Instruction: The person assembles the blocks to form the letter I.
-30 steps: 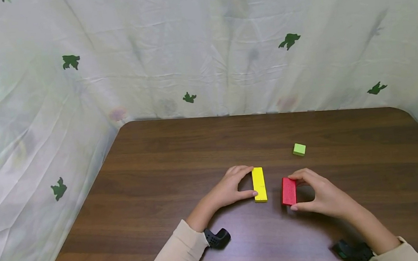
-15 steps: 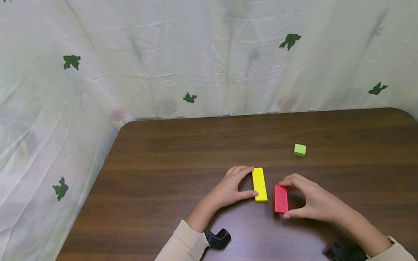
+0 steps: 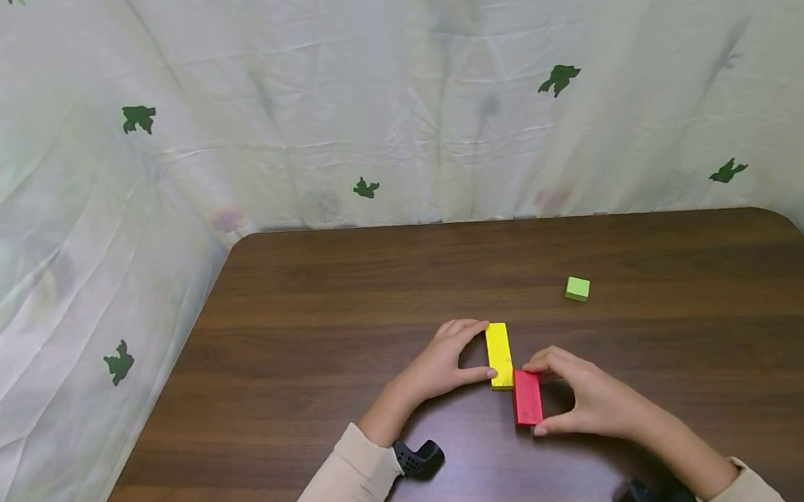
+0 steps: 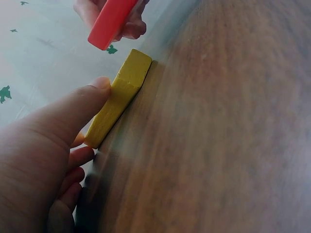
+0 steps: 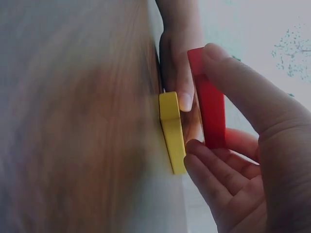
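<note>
A yellow rectangular block (image 3: 499,352) lies flat on the brown table, its long side pointing away from me. My left hand (image 3: 437,365) holds it from the left, thumb near its close end and a fingertip at its far end. My right hand (image 3: 592,395) grips a red rectangular block (image 3: 528,399) by its two ends between thumb and fingers. Both wrist views show the red block (image 5: 213,109) raised off the table, above the level of the yellow block (image 5: 171,128). From the head view it appears just right of the yellow block's near end.
A small light-green block (image 3: 578,289) sits farther back, to the right of the yellow one. Behind the wood-grain table (image 3: 347,280) hangs a pale curtain (image 3: 402,83) with green leaf-like shapes. Black wrist devices show on both arms.
My right hand has carried the red block left and toward me, closing the gap to the yellow block. The left hand and the yellow block have stayed in place.
</note>
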Action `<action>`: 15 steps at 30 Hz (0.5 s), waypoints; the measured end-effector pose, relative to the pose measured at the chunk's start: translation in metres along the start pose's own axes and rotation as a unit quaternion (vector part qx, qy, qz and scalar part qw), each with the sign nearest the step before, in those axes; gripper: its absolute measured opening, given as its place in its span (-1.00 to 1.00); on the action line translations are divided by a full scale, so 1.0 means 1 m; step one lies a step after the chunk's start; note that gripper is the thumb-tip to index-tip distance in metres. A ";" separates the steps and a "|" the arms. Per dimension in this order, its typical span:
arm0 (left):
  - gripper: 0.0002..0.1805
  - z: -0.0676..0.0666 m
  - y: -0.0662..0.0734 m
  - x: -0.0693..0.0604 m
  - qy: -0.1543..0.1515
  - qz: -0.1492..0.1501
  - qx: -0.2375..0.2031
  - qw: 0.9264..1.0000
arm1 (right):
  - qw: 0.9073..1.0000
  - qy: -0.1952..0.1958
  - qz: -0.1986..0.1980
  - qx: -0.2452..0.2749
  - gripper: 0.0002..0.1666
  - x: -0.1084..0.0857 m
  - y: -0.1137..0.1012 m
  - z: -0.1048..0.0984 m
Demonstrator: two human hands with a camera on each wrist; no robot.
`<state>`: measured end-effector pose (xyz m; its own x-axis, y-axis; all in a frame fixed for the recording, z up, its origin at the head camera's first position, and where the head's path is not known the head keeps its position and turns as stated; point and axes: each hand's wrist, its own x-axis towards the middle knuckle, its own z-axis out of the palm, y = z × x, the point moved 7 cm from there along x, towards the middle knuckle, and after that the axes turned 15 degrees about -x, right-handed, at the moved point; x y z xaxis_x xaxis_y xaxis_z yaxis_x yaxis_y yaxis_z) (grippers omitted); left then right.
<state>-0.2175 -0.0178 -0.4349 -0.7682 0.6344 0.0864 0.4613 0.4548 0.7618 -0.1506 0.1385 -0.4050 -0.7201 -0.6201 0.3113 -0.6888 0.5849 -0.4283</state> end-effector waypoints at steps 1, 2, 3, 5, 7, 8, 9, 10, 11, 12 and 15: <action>-0.22 0.000 0.000 0.000 0.000 0.000 0.000 1.000 | 1.000 -0.002 0.001 -0.002 -0.25 0.000 0.000 0.001; -0.22 0.000 0.000 0.000 0.000 0.000 0.000 1.000 | 1.000 -0.004 0.000 -0.004 -0.25 0.000 -0.001 0.002; -0.22 0.000 0.000 0.000 0.000 0.001 0.001 1.000 | 1.000 -0.004 -0.002 -0.004 -0.25 0.000 -0.001 0.003; -0.22 0.000 0.000 0.000 0.001 0.003 0.001 1.000 | 1.000 -0.007 -0.002 -0.002 -0.25 -0.001 -0.002 0.006; -0.22 0.000 0.000 0.000 0.002 0.007 0.003 1.000 | 1.000 -0.011 -0.003 0.003 -0.25 -0.001 -0.003 0.008; -0.22 0.000 0.000 0.000 0.002 0.008 0.003 1.000 | 1.000 -0.013 -0.003 0.008 -0.25 -0.001 -0.004 0.010; -0.22 0.000 0.000 0.000 0.003 0.009 0.003 1.000 | 1.000 -0.015 -0.006 0.012 -0.25 -0.001 -0.004 0.011; -0.22 0.000 0.000 0.000 0.004 0.011 0.004 1.000 | 1.000 -0.016 -0.008 0.017 -0.25 -0.001 -0.005 0.013; -0.22 0.000 0.000 0.000 0.004 0.012 0.004 1.000 | 1.000 -0.016 -0.013 0.022 -0.26 0.000 -0.006 0.014; -0.22 0.000 0.000 0.000 0.005 0.014 0.004 1.000 | 0.999 -0.015 -0.018 0.024 -0.26 0.000 -0.007 0.014; -0.22 0.000 0.001 0.000 0.007 0.018 0.006 1.000 | 0.999 -0.011 -0.027 0.026 -0.27 0.000 -0.009 0.016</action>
<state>-0.2171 -0.0174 -0.4343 -0.7568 0.6420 0.1229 0.4948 0.4397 0.7496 -0.1430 0.1244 -0.4144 -0.6790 -0.6626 0.3162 -0.7215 0.5227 -0.4541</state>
